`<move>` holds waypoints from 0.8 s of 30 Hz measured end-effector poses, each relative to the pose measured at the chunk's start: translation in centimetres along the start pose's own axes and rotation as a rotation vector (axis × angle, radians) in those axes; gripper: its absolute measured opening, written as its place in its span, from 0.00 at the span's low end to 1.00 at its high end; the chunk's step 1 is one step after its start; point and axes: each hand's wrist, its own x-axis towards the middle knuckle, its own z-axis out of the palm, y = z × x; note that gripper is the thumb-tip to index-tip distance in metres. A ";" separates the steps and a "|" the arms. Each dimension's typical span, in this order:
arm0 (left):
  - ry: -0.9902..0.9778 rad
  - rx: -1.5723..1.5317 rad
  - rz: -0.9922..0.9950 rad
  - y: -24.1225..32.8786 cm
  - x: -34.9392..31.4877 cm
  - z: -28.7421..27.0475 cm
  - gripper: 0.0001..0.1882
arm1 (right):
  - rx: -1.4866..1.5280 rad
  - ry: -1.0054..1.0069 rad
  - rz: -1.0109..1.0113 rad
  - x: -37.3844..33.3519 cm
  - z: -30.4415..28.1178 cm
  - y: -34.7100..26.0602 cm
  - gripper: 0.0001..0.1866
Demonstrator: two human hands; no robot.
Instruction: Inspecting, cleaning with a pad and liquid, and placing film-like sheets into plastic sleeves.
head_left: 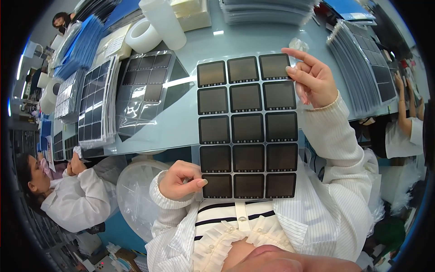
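Observation:
A clear sheet of dark, rounded rectangular panels (247, 128), set in several rows of three, hangs between my two hands in front of my chest. It tilts up over the near edge of the glass-topped table (181, 115). My left hand (181, 180) is closed on its lower left edge, the thumb lying by the corner panel. At the upper right corner, my right hand (313, 78) pinches the edge between thumb and fingers, with the index finger stretched along the top. The palm-side fingers of my left hand are partly hidden.
Stacks of similar sheets stand at left (96, 99) and right (355, 68); a plastic-covered sheet (147, 75) lies left. Behind are a wide tape roll (143, 35), a white cylinder (165, 22) and a tall stack (267, 12). A co-worker (79, 195) sits left; another person's arms (403, 106) show right.

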 end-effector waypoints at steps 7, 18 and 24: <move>0.021 -0.045 -0.043 -1.5 1.0 -1.3 0.14 | -0.040 0.031 0.013 2.0 -0.1 1.7 0.23; 0.220 -0.174 -0.169 -0.7 1.5 -2.3 0.16 | -0.075 -0.050 0.005 7.2 -0.5 2.9 0.22; 0.108 -0.014 -0.075 -1.2 1.0 -2.4 0.14 | -0.067 -0.037 -0.062 5.4 0.8 1.9 0.21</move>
